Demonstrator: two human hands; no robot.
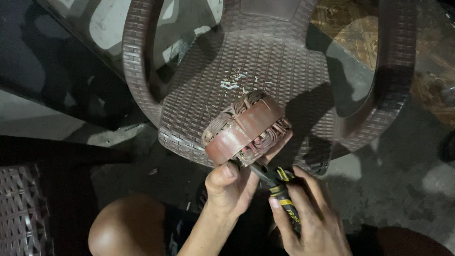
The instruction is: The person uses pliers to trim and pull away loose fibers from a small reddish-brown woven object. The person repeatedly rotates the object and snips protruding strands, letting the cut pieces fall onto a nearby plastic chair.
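My left hand [231,186] grips the near edge of a round motor stator [246,130], a rusty brown ring with copper wire windings bulging out at both ends. It is held tilted over the front edge of a brown plastic woven-pattern chair [265,57]. My right hand [308,215] holds pliers [277,182] with black and yellow handles. Their jaws reach in under the stator's near side, right next to my left thumb. The jaw tips are hidden behind the stator.
Small pale scraps [234,80] lie scattered on the chair seat behind the stator. My bare knee [128,227] is at the lower left. Another woven chair [21,208] stands at the far left. A grey concrete floor [403,189] lies on the right.
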